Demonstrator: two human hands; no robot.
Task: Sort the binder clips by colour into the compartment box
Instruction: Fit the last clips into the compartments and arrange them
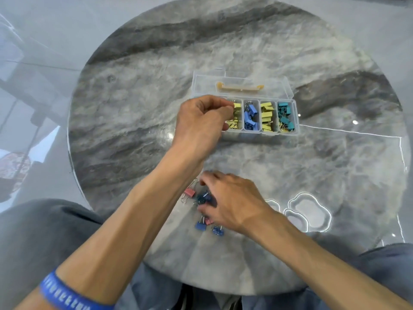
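Left hand (202, 121) pinches yellow clip (237, 106) over compartment box (296, 117) left end; right hand (232, 202) curled on loose clips (204, 196) near worktop (156, 108) front edge.

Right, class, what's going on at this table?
A person is sorting binder clips by colour into a clear compartment box on a marble table. The left hand pinches a yellow clip over the leftmost visible compartment. The right hand reaches into the loose clips, pink and blue, at the near edge.
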